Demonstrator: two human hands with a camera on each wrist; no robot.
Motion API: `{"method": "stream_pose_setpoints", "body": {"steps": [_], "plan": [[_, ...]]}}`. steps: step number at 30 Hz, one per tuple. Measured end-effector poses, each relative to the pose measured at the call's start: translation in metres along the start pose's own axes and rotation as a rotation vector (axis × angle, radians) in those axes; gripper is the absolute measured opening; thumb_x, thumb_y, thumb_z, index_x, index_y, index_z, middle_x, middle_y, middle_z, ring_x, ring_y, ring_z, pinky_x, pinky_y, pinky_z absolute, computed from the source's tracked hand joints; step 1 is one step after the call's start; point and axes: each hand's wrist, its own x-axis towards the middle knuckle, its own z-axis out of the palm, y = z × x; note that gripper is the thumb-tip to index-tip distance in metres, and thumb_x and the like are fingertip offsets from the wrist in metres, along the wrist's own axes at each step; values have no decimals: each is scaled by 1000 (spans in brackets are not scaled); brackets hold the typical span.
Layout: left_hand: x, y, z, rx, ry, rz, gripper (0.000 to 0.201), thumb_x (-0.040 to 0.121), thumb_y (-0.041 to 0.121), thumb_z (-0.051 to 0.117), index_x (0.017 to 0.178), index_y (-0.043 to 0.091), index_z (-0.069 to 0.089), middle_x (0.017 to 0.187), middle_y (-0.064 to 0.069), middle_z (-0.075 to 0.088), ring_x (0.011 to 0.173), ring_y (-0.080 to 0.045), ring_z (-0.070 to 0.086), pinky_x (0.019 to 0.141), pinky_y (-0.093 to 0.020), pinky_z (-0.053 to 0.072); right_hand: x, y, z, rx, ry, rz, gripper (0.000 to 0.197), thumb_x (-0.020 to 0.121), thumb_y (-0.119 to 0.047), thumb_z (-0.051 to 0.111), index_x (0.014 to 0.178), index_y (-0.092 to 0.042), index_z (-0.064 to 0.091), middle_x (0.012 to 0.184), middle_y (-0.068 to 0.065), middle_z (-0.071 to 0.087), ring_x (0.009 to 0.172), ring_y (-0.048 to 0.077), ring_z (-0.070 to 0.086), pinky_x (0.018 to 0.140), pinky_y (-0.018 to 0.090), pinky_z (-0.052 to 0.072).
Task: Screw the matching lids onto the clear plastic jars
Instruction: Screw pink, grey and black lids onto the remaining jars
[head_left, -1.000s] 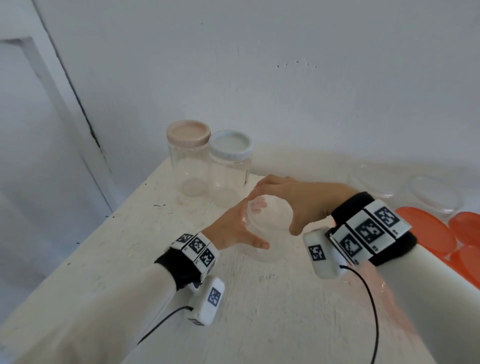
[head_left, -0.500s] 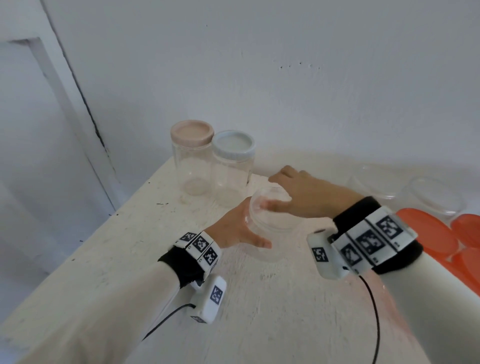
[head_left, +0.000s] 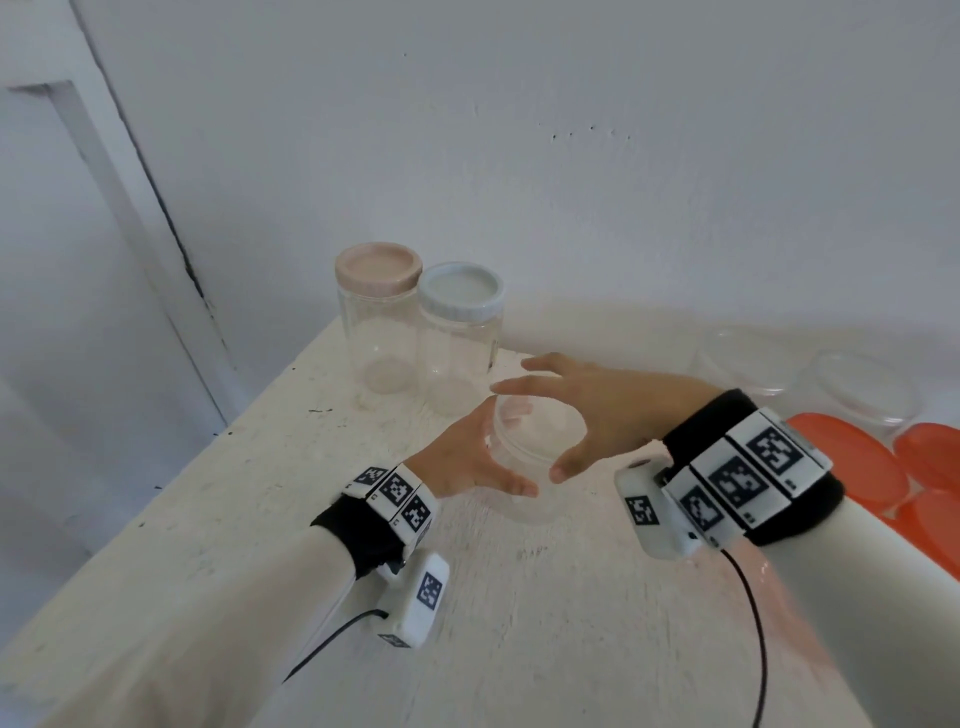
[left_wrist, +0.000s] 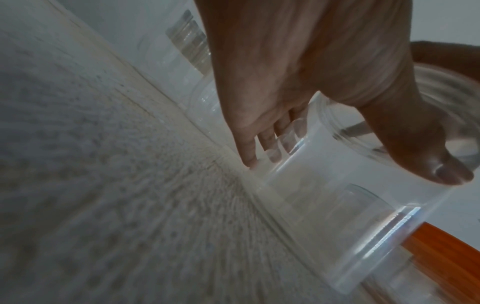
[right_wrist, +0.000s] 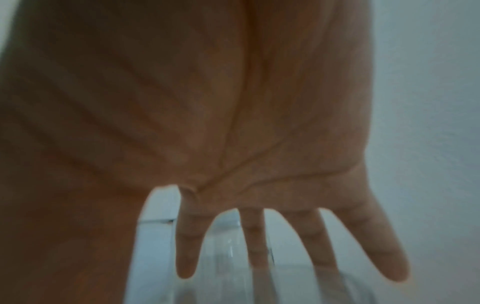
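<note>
A clear plastic jar (head_left: 524, 506) stands mid-table with a clear lid (head_left: 545, 434) on its mouth. My left hand (head_left: 514, 449) grips the jar's side from the left, thumb at the front and fingers behind; the left wrist view shows the left hand (left_wrist: 355, 162) wrapped round the jar (left_wrist: 337, 205). Over the lid arches my right hand (head_left: 530, 430) with fingers (head_left: 519, 387) straight and spread, and its thumb reaches down at the front rim. In the right wrist view the fingers (right_wrist: 185, 257) splay above the clear plastic. Whether they touch the lid is unclear.
Two lidded jars stand at the back, one with a pink lid (head_left: 377, 270) and one with a white lid (head_left: 461, 291). Clear lids (head_left: 748, 358) and orange lids (head_left: 852, 462) lie at the right. The table (head_left: 519, 649) drops off along its left edge; a wall is close behind.
My right hand let go of the lid it was curled round, and its fingers now spread straight above it. The left hand kept its hold on the jar.
</note>
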Motion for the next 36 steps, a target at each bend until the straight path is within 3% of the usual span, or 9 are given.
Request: {"method": "stream_pose_setpoints", "body": {"steps": [4,8,12,15,21,25,30,33,36], "plan": [[0,-1,0,14,1,13,108,49,36,88,140,38,29,137,16,43,131,-2,35,104,-26,31,5,-1,9,18,90,17,92,69,-41,77,139,-56,18,144,-9,21,122,20,34,94,34,40],[0,-1,1,78,39,13,108,44,46,86,137,36,32,134,15,46,128,-4,40,104,-27,32,4,-1,8,56,167,17,89,65,-46,77,137,-52,26,132,-9,32,107,12,39,90,31,42],[-2,2,2,130,69,9,107,46,42,88,137,33,32,133,14,48,127,-6,41,108,-30,32,2,-4,10,65,197,36,87,63,-49,77,137,-50,30,126,-8,37,106,14,44,87,29,43],[-4,5,2,152,60,4,112,43,50,85,140,33,31,134,14,47,127,-6,40,109,-32,32,2,-5,12,59,206,53,88,63,-50,76,138,-49,30,127,-7,37,105,15,44,86,28,43],[-5,11,3,97,-55,6,113,51,42,86,144,32,22,146,12,35,136,-3,29,114,-38,25,-1,-5,14,-34,146,81,98,66,-46,77,143,-48,17,137,-4,30,116,22,39,89,33,42],[-7,20,9,83,-139,51,95,68,17,81,140,35,22,141,22,33,129,15,28,105,-12,29,-8,0,23,-61,160,91,99,69,-40,76,144,-47,12,147,-3,22,122,24,36,91,36,42],[-7,18,11,166,-19,-34,77,74,18,78,138,28,35,136,12,45,126,-11,43,104,-34,36,-18,15,38,-61,255,105,88,79,-40,68,148,-34,14,157,2,10,141,25,16,108,41,29],[-9,20,12,241,107,-11,60,79,23,73,133,20,45,130,8,52,118,-14,51,97,-32,45,-24,21,46,-26,321,72,80,84,-35,65,148,-28,18,156,2,13,142,21,13,108,37,29],[-16,22,9,338,233,35,37,83,22,69,117,17,56,114,9,58,108,-11,56,90,-27,49,-24,26,51,-52,392,121,73,88,-35,60,148,-22,20,154,6,16,141,22,16,109,37,27]]}}
